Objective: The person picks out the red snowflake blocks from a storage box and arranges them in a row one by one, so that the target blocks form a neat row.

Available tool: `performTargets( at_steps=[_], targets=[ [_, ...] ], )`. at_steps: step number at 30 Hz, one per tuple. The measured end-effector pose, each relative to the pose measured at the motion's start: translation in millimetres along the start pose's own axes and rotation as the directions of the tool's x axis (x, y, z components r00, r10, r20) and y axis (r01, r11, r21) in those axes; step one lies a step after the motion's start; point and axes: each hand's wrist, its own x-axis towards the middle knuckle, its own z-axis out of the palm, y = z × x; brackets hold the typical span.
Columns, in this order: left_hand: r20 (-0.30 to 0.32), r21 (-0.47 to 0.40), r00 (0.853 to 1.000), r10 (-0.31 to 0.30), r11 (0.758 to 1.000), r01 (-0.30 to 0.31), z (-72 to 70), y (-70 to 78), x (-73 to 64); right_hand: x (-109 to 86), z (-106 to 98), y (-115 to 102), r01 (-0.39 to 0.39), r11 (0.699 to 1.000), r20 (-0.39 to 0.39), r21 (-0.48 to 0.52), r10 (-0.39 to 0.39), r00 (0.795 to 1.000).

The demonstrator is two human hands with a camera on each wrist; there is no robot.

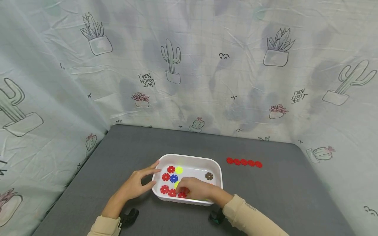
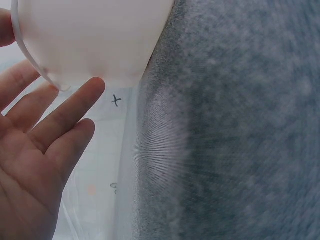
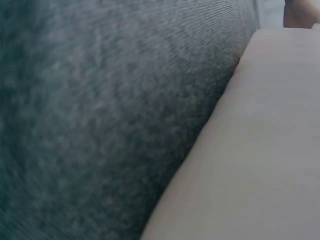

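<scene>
The tray (image 1: pixel 192 168) lies before us, long axis left to right. Our left hand (image 1: pixel 134 185) touches its left end, fingers spread and extended. Our right hand (image 1: pixel 193 188), the nearer, bends over the red discs (image 1: pixel 164 189) at the tray's near side, just left of and under it; whether it pinches one, we cannot tell. Round, they point nowhere; the red row (image 1: pixel 243 162) rightward runs left to right.

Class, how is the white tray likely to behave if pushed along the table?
The white tray would probably slide rather than tip, being wide and low. Its wall holds its shape, so it is likely stiff. The flat discs inside may shift about.
</scene>
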Motion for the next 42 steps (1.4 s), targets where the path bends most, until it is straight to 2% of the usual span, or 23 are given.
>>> performTargets(
  at_steps=[14,25,30,36,42],
  targets=[
    [-0.006,0.0,1.0,0.009,1.0,-0.009,1.0,-1.0,0.2,3.6,0.3,0.9,0.05,0.993,0.024,-0.106,-0.048,0.999],
    [0.004,-0.007,1.0,-0.005,1.0,0.005,1.0,-1.8,0.9,1.3,-1.2,2.6,0.092,0.992,0.037,-0.091,-0.089,0.995],
    [0.002,-0.004,1.0,-0.001,1.0,0.001,1.4,-2.3,0.8,-0.1,-1.2,4.1,0.081,0.995,0.047,-0.054,-0.079,0.996],
    [-0.003,0.012,1.0,0.009,1.0,-0.009,2.2,-3.6,0.1,-3.2,-1.6,3.3,0.07,0.996,0.04,0.046,-0.072,0.997],
    [-0.013,0.008,1.0,0.013,1.0,-0.013,3.2,-3.9,0.0,-6.3,-7.4,2.9,0.068,0.969,0.0,0.236,-0.07,0.998]
  ],
)
